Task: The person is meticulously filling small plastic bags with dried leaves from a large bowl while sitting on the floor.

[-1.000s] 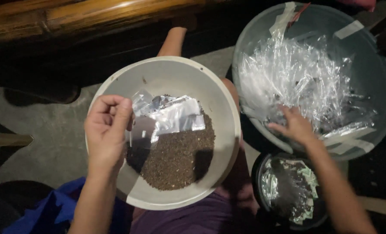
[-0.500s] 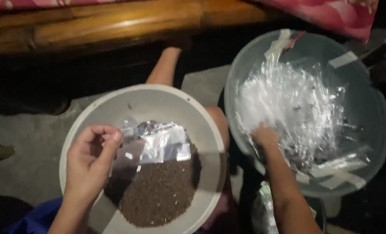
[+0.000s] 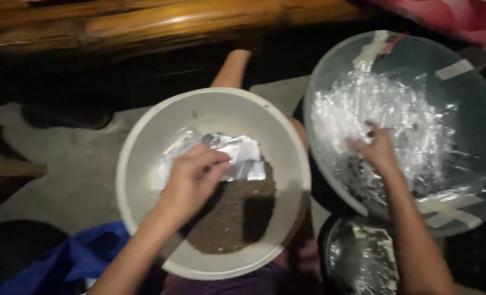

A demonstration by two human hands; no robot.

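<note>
From my feed, the left hand (image 3: 191, 177) sits curled over the white basin (image 3: 144, 142), fingers pinched on a silvery foil packet (image 3: 237, 155) that lies flat on the dark granules (image 3: 232, 218), long side running left to right. The right hand (image 3: 379, 150) is well apart in the clear tub (image 3: 472, 82), fingers spread loose on the heap of clear plastic sachets (image 3: 385, 109). That tub has pale tape strips on its wall, and a small dark bowl (image 3: 330, 240) sits just below it.

Crumpled silvery foil packet (image 3: 237, 155) lying on dark brown granules (image 3: 234, 216) in the white bowl (image 3: 144, 147) on my lap, heap of clear plastic sachets (image 3: 401, 125) filling the translucent bowl (image 3: 472, 93) beside it
</note>
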